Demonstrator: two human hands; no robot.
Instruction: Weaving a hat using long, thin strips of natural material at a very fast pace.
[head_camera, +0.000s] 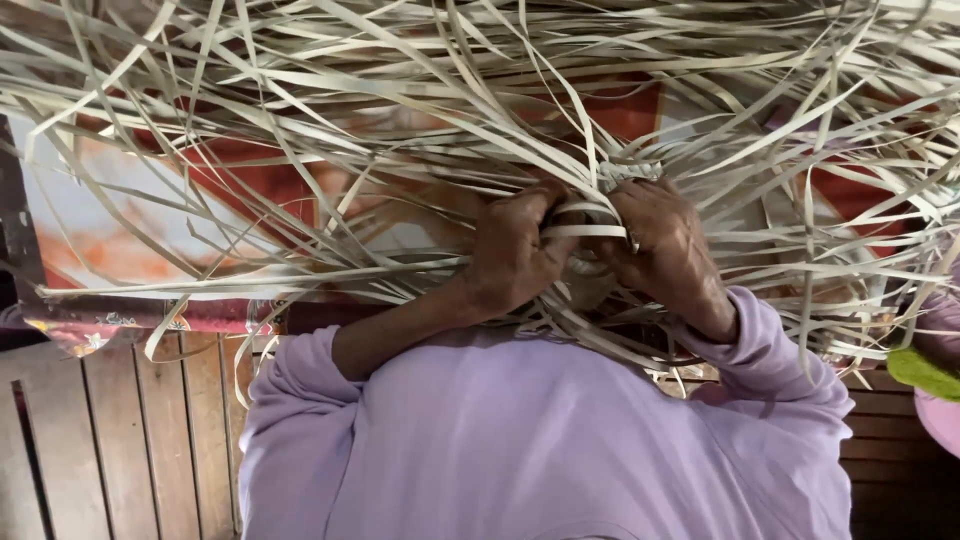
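Observation:
A big tangle of long, pale flat leaf strips (420, 90) fans out over the upper view. My left hand (515, 255) and my right hand (665, 250) are close together at the centre of the tangle, both closed on strips. One strip (585, 231) is bent flat between the two hands. A small woven knot of strips (625, 172) shows just above my right hand. Lilac sleeves (300, 390) cover both arms to the wrist. What lies under the hands is hidden.
A red, orange and white patterned mat (110, 240) lies under the strips. Dark wooden slats (120, 440) run along the lower left and lower right. A green thing (922, 370) and a pink thing (945, 420) sit at the right edge.

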